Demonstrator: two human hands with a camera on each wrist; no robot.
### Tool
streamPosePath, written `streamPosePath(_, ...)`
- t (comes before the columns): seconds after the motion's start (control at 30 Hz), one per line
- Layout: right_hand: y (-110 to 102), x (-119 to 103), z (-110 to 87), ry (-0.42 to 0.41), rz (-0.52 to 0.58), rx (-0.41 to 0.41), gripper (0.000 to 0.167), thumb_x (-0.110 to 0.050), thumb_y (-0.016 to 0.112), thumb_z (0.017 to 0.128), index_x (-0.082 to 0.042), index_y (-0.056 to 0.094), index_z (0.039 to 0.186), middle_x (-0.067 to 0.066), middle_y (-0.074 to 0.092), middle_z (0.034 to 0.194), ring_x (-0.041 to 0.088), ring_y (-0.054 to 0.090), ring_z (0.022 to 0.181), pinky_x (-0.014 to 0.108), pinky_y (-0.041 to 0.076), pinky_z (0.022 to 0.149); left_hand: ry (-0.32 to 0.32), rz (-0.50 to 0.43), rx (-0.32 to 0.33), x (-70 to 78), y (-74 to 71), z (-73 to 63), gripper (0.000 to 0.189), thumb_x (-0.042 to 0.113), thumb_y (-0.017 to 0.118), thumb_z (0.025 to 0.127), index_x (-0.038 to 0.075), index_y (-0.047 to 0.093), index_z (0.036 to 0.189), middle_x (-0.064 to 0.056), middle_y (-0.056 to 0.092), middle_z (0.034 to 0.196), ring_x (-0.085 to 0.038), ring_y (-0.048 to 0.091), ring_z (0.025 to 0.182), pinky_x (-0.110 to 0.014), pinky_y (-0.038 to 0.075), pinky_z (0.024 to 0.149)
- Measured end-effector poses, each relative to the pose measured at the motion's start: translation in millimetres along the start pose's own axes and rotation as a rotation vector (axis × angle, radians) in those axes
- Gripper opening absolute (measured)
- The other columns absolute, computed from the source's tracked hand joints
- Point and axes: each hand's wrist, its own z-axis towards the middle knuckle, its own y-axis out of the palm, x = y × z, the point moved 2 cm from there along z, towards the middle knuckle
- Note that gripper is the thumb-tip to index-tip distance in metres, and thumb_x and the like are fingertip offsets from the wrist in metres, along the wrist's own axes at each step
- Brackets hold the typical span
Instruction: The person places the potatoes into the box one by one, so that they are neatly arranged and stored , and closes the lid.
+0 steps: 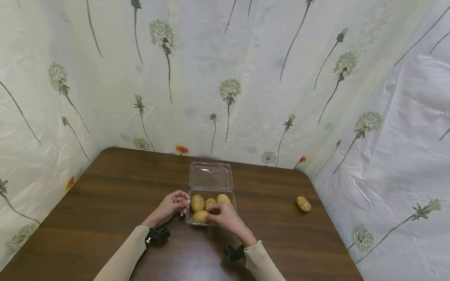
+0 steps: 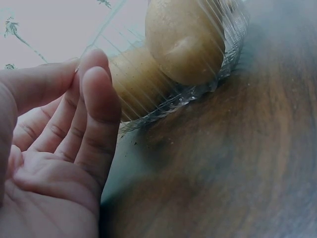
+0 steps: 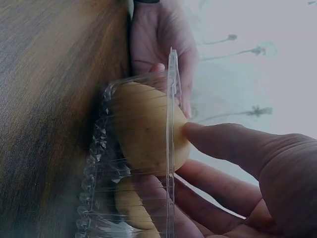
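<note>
In front of you there is a brown wood-grained table (image 1: 133, 175) with rounded far corners. An open clear plastic container (image 1: 211, 190) stands on it, and one potato (image 1: 303, 204) lies near your right edge.

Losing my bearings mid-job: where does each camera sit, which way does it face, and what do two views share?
Head: worn on the head, facing forward and down at the open, clear plastic box of yellow oval potatoes; left hand, right hand and cream sleeves show.
Left wrist: worn there, facing the box past the left hand; only that hand shows.
Right wrist: worn there, facing across the box; right hand shows, the left beyond.
Both wrist views share the box, potatoes and left hand.
</note>
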Motion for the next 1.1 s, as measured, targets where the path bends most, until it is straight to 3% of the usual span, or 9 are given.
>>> streamPosePath(0.37, 0.7, 2.4, 0.3, 0.021, -0.002, 0.021, 0.019, -0.019, 0.076, 0.081, -0.007, 0.075, 0.096, 0.003, 0.075, 0.094, 0.016, 0.068, 0.091, 0.024, 0.052, 0.078, -0.017, 0.024, 0.012, -0.6, -1.2, 0.4, 0.028, 0.007, 0.06, 0.095, -0.009, 0.045, 0.112, -0.003, 0.062, 0.077, -0.01, 0.057, 0.061, -0.023, 0.05, 0.055)
streamPosePath(0.8, 2.0, -0.1, -0.8, 0.017, 0.006, 0.026, 0.016, -0.014, 0.076, 0.081, -0.006, 0.075, 0.094, 0.004, 0.074, 0.091, 0.016, 0.067, 0.088, 0.022, 0.051, 0.075, -0.021, 0.001, 0.015, 3.1, 1.2, -1.3, 0.018, 0.006, 0.059, 0.095, -0.001, 0.048, 0.108, -0.001, 0.062, 0.075, -0.01, 0.057, 0.061, -0.022, 0.05, 0.054)
streamPosePath(1.1, 1.2, -0.7, -2.3, 0.015, 0.008, 0.001, 0.017, -0.012, 0.075, 0.082, -0.003, 0.073, 0.096, 0.007, 0.074, 0.093, 0.016, 0.068, 0.088, 0.024, 0.052, 0.075, -0.029, 0.011, 0.02, 3.7, 1.9, -1.6, 0.022, 0.008, 0.059, 0.095, -0.004, 0.047, 0.11, -0.002, 0.062, 0.076, -0.01, 0.057, 0.061, -0.022, 0.05, 0.055)
